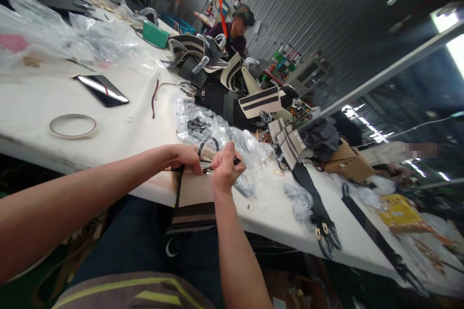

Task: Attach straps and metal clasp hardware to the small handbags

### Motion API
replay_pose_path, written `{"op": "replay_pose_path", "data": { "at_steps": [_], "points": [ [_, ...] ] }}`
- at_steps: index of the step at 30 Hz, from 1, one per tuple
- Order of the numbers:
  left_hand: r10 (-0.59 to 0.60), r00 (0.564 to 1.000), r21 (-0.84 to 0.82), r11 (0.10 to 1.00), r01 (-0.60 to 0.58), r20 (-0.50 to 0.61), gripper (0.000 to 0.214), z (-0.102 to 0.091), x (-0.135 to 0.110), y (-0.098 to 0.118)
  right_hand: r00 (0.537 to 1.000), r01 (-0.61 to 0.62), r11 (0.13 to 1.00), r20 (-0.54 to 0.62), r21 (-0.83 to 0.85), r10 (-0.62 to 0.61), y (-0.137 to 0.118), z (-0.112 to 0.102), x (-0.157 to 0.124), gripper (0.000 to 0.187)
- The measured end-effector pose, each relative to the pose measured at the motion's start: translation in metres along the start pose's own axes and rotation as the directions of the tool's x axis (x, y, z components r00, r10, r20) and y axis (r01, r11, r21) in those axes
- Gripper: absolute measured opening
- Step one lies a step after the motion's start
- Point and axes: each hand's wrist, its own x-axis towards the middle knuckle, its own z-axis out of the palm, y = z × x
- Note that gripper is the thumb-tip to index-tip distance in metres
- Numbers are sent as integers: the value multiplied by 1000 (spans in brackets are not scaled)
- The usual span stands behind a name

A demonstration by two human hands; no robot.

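"At seven o'clock, what is held?"
"A beige-and-black striped panel [195, 189], overhanging the table [125, 127]. Left hand [186, 158] pinches its upper edge; right hand [227, 166] is clenched around a small dark item [237, 160], mostly hidden."
"Step?"
"Apparently, working that edge. Next move likely requires steady left-hand pressure."

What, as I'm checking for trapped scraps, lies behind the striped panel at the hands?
Left of the striped panel, the edge of the white table shows; below, dark trousers. Whatever lies directly behind the panel is covered, so I cannot tell.
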Motion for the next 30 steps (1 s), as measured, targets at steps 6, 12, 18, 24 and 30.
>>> {"op": "replay_pose_path", "data": {
  "at_steps": [6, 12, 18, 24, 30],
  "points": [
    [-53, 997, -57, 997, 57, 60, 40, -3, 4, 3, 994, 49, 966, -103, 252, -24, -14, -24, 23, 75],
    [-66, 996, -105, 992, 73, 65, 43, -1, 5, 4, 994, 33, 972, -112, 234, -6, 1, -18, 11, 73],
    [-120, 990, -92, 988, 127, 80, 42, -3, 7, 4, 994, 29, 985, -106, 169, -12, 5, -15, 1, 71],
    [-169, 981, -70, 982, 176, 93, 37, -2, 6, 8, 991, -57, 977, -107, 208, 81, 2, -18, 13, 72],
    [-117, 989, -64, 990, 123, 95, 35, -1, -1, 8, 893, -448, 892, -6, 63, 449, -7, -83, 64, 73]
  ]
}}
